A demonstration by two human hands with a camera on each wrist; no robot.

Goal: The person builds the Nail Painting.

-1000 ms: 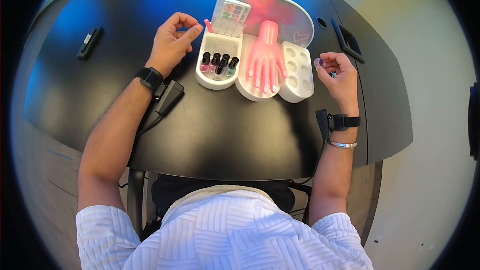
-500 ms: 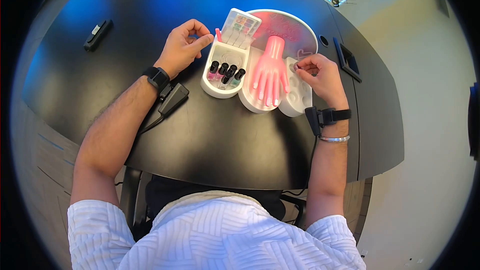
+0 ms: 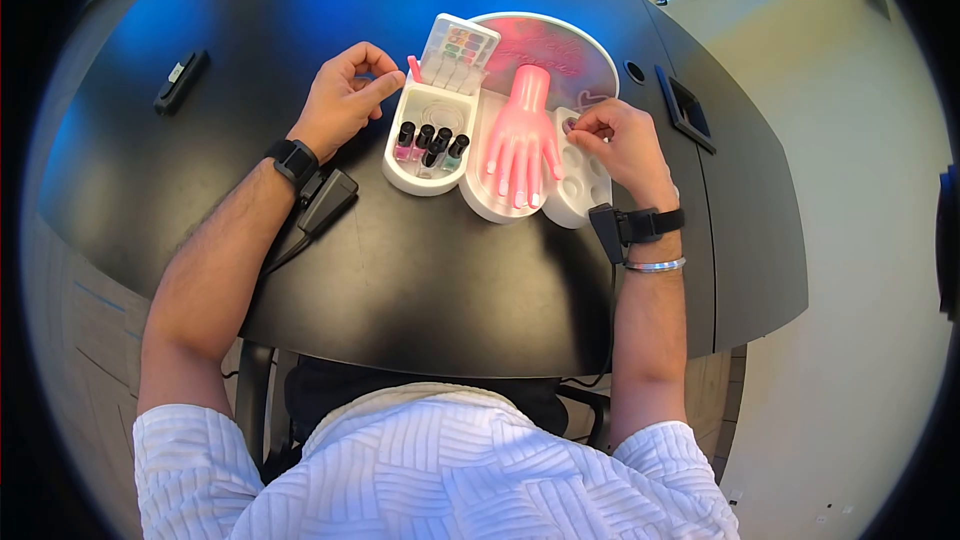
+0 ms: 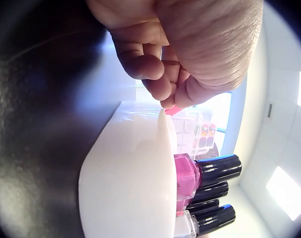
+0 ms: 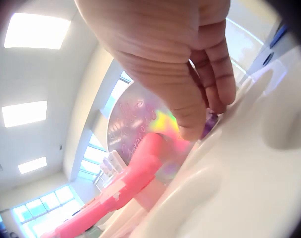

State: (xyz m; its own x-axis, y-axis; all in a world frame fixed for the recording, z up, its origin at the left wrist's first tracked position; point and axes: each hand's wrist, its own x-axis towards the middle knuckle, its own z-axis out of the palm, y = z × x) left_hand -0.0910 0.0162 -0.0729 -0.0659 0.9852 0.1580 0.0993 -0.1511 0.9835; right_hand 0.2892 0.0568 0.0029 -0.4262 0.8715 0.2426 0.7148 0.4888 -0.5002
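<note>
My right hand point(image 3: 622, 145) pinches a small round clear pot with purple contents point(image 5: 209, 124) over the far-left well of the white tray with round wells point(image 3: 572, 202). Much of the pot is hidden by the fingers. My left hand point(image 3: 345, 100) hovers beside the back corner of the white bottle tray point(image 3: 425, 183), its fingers loosely curled. Its fingertips are right by a pink stick point(image 3: 414, 68) at that corner. Between the two trays lies a pink model hand point(image 3: 522, 135) with pale nails, fingers toward me.
Several black-capped nail polish bottles point(image 4: 187, 176) stand in the bottle tray. Behind them a clear lidded case point(image 3: 458, 55) leans upright. A round-topped panel point(image 3: 580, 55) rises behind the model hand. A black device point(image 3: 181, 83) lies far left; a dark recess point(image 3: 685, 108) is at right.
The right hand has brought the small pot leftward from beside the tray to its far-left well. The left hand stays by the bottle tray. The head view has shifted slightly.
</note>
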